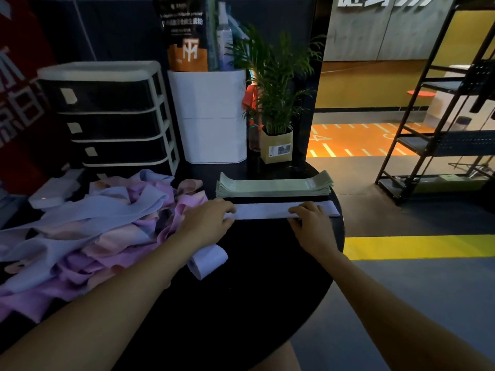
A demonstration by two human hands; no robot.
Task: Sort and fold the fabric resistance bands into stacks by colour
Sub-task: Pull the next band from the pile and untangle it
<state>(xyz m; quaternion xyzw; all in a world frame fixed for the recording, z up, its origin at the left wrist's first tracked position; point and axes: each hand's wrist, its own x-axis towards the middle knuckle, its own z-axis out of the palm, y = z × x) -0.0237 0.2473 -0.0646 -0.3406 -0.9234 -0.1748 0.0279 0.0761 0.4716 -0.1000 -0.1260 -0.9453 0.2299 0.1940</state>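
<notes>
1. Laying down a lavender band [270,211] flat on the black round table [241,303], just in front of the finished green stack [274,185]; looks like the start of a second colour pile
2. Left hand [207,219] pressing on the band's left end, fingers bent over the edge; pinching or merely pressing, cannot tell from this angle
3. Right hand [312,219] resting on the band toward its right end, fingers fairly straight and pushing down, holding nothing
4. Green stack sitting neat and squared near the table's far edge, apart from the lavender band by a thin strip of bare table
5. Judged progress: one colour done, second barely begun, most of the work ahead
6. Next move likely calling for smoothing the band straight and parallel to the green stack, then reaching left into the heap for another of the same colour
7. Unsorted heap [88,231] spread over the left side of the table, lavender, purple and pink bands tangled together; pulling one free probably dragging others along
8. One loose lavender loop [207,261] lying by the left forearm, near the heap's edge, handy for the next pick
9. Behind: drawer unit [107,113], white box [213,116], potted plant [276,108], all clear of the working strip
10. Right end of the band close to the table's rim, so some risk of slipping off there
</notes>
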